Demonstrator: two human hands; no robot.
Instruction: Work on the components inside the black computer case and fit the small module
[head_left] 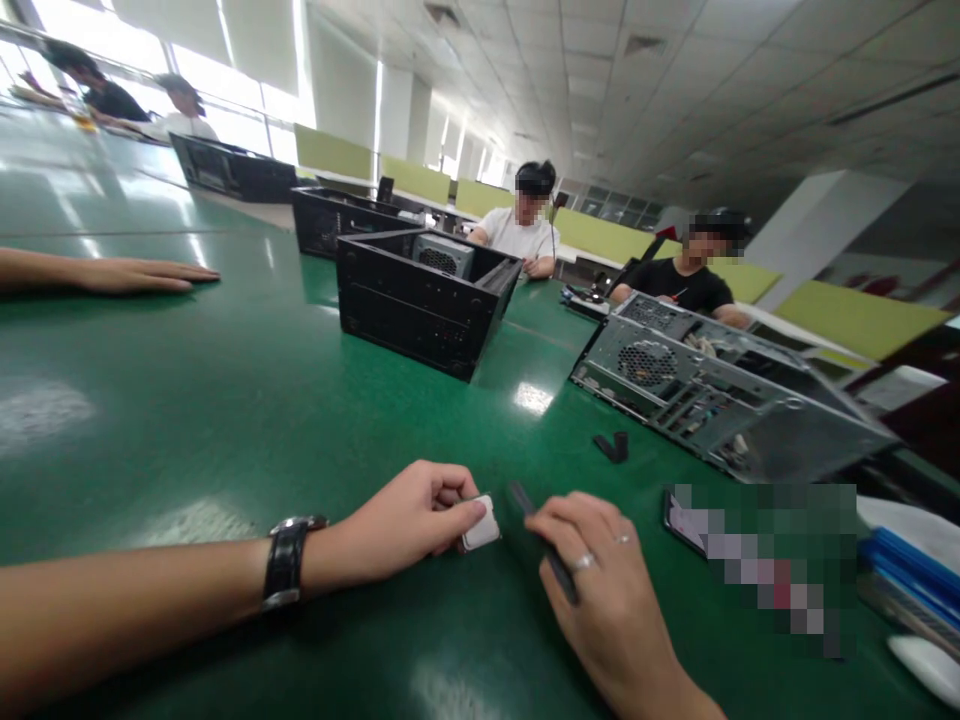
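Between the thumb and fingers of my left hand (439, 515) is a computer processor (481, 524), a small square chip with a pale metal lid facing up. My right hand (600, 560) is wrapped round a slim black flat-tipped tool (559, 570); its exact kind is unclear. The tool's far end points up and left, close to the chip but apart from it. Both hands are over the green tabletop (300, 430). Two small black pieces (613, 447) lie on the table beyond my right hand.
An open metal computer case (675, 390) lies at the right, and a black case (420, 310) stands ahead. A phone (686, 525), a blue-edged object (911, 570) and a white mouse (926, 668) are at the right. Another person's hand (127, 275) rests at the left. People sit across the table.
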